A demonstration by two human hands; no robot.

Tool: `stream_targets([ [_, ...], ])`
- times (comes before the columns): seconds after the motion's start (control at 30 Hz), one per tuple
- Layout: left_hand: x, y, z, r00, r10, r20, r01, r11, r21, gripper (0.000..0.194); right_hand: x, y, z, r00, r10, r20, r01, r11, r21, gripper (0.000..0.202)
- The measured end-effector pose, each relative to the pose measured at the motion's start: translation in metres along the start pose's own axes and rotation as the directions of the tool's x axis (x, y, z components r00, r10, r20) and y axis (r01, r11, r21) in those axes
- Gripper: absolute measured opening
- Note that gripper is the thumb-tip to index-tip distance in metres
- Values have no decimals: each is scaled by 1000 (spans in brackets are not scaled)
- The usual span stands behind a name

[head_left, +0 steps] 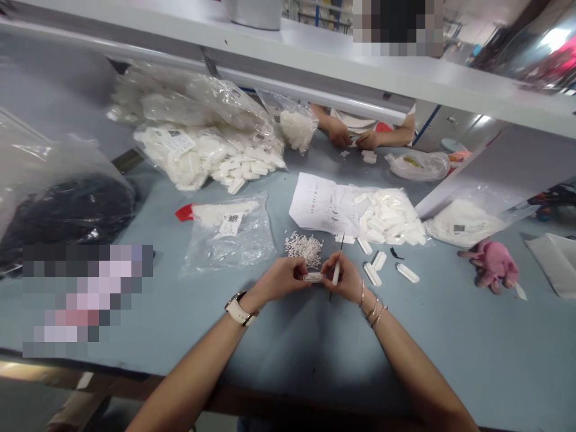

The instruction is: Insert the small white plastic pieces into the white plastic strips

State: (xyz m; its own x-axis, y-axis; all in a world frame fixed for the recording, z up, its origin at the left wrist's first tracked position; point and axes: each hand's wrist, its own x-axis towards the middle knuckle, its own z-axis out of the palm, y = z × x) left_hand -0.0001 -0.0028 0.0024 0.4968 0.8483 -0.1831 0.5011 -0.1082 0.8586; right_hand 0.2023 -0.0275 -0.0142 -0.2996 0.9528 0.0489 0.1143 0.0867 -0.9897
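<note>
Small white block point(314, 277) sits between both hands, toward the near edge of the surface point(306, 372), about midway between left and right edges. Long axis runs left-right, roughly parallel to near edge. Left hand point(281, 279) pinches its left end, fingers narrow. Right hand point(344, 276) has fingertips at its right end and also grips a thin tool point(336, 273), white middle, dark slim ends, one pointing to far edge, other to near edge; so tool lies crosswise to block. Whether tool touches block: can't tell. Marks on block's upper face too small to read.

Key relation: heap of small white pieces point(305, 249) lies just past the block, far-edge side, directly beyond the left fingers; left hand nearer to it than right. Contact between left fingers and heap: can't tell. Loose white blocks point(372, 274) lie off the right hand toward right edge, right hand nearer, long axes mostly slanted; small black scrap point(396, 254) among them.

Farther toward far edge: printed sheet point(317, 204), with bag of white blocks point(389, 216) overlapping its right end. Flat clear bag point(229, 240) left of heap. Pink item point(495, 264) near right edge. Across, under the shelf point(315, 51), co-worker's hands point(355, 139) are together by the far edge; what they hold is unclear.
</note>
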Motion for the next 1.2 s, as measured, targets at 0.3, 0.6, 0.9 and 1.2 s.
stream_targets([
  [0.3,0,0,0,1000,-18,-2,18,1000,10,25,2,-4,0,998,62,-30,-60,995,77,36],
  [0.6,1,-4,1,1000,-6,-6,6,1000,-7,27,4,-7,3,999,48,-5,-48,998,-49,33],
  [0.9,0,-2,1,1000,-8,-4,8,1000,-11,27,4,-6,3,997,54,-49,-52,998,45,30],
  [1.2,0,-3,1,1000,-19,-11,19,999,-27,27,7,-8,4,998,65,-9,-65,994,-86,29],
])
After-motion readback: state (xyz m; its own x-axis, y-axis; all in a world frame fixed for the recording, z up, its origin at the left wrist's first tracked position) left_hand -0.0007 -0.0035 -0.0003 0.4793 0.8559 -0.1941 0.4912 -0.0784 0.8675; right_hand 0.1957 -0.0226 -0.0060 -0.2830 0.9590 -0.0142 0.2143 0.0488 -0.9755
